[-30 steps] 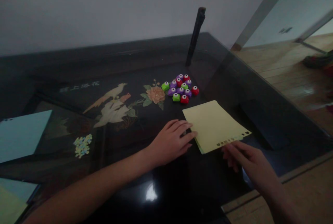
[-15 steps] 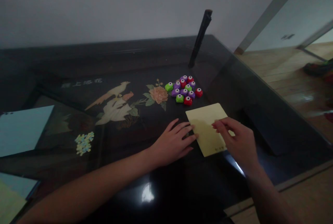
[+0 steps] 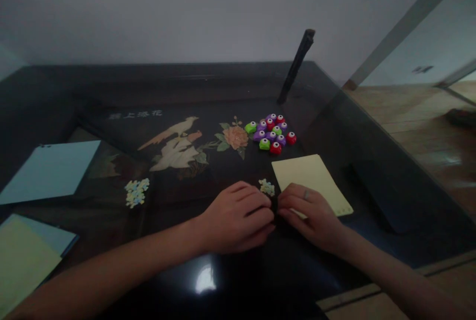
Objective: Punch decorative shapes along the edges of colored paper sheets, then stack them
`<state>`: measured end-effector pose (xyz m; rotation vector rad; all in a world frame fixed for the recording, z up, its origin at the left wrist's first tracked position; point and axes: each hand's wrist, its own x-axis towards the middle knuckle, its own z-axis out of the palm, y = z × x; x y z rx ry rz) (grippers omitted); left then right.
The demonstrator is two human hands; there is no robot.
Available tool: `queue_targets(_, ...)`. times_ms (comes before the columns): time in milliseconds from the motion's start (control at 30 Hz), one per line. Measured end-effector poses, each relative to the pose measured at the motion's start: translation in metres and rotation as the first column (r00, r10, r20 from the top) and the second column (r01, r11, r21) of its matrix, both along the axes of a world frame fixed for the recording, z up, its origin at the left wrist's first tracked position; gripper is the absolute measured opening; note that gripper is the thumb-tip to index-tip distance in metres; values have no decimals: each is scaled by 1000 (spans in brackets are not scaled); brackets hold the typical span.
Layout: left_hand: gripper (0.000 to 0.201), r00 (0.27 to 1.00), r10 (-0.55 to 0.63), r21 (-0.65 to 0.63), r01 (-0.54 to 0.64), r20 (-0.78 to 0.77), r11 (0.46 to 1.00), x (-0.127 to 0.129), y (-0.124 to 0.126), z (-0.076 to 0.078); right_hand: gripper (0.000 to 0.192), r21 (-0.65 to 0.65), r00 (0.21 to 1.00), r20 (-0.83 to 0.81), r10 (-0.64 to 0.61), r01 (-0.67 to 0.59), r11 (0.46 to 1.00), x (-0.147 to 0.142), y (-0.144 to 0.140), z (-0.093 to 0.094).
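My left hand (image 3: 238,218) and my right hand (image 3: 314,216) meet fingertip to fingertip at the near left corner of a pale yellow sheet (image 3: 312,174) lying flat on the dark glossy table (image 3: 223,280). The left fingers are curled. The right fingers, one with a ring, lie over the sheet's corner. Whether either hand pinches anything is hidden. A small heap of pale paper cut-outs (image 3: 267,187) lies just beyond the fingertips. The sheet's near right edge shows a row of punched holes.
Several small green, purple and red punches (image 3: 271,134) cluster behind the sheet. A black stick (image 3: 297,65) leans up at the back. More cut-outs (image 3: 136,192), a blue sheet (image 3: 52,171) and stacked sheets (image 3: 26,255) lie to the left. A flat dark object (image 3: 375,196) lies to the right.
My left hand drew back towards me and curled, uncovering the small heap of cut-outs. My right hand came off the sheet's middle to its near left corner, meeting the left.
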<state>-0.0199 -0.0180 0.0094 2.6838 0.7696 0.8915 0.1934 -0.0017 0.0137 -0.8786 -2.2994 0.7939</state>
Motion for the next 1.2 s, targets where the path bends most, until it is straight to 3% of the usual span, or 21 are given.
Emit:
queue_targets(67, 20, 996, 13, -197, 4, 86, 980, -9, -17, 0, 36, -236, 991, -50, 122, -130, 963, -17, -6, -3)
queue_targets(133, 31, 977, 120, -499, -18, 174, 867, -16, -33, -7, 46, -471, 981, -106, 162, -193, 861, -33, -14, -9)
queue_targets(167, 34, 964, 183, -600, -33, 191, 800, -19, -40, -12, 49, -518, 968, -152, 199, -250, 818, -40, -19, -13)
queue_targets(233, 36, 952, 229, -688, -26, 205, 725, -24, -51, -22, 51, -553, 937, -249, 245, -345, 758, -52, -28, -23)
queue_targets(300, 34, 949, 172, -703, 66, 263, 708, -27, -56, -31, 51, -538, 908, -324, 267, -409, 737, -60, -33, -32)
queue_targets(433, 31, 926, 82, -706, 222, 369, 672, -31, -52, -37, 51, -472, 864, -412, 288, -473, 744, -67, -32, -45)
queue_targets(600, 34, 929, 105, -746, 214, 355, 631, -33, -43, -39, 53, -462, 857, -426, 289, -481, 745, -67, -25, -47)
queue_targets(800, 29, 926, 46, -722, 261, 375, 641, -32, -46, -45, 53, -424, 813, -471, 342, -549, 720, -67, -25, -53)
queue_targets(967, 26, 905, 71, -694, 268, 419, 668, -33, -48, -52, 54, -394, 774, -512, 373, -598, 698, -69, -22, -61)
queue_targets(1200, 28, 918, 68, -723, 260, 391, 640, -33, -50, -53, 57, -425, 787, -487, 379, -592, 685, -68, -23, -62)
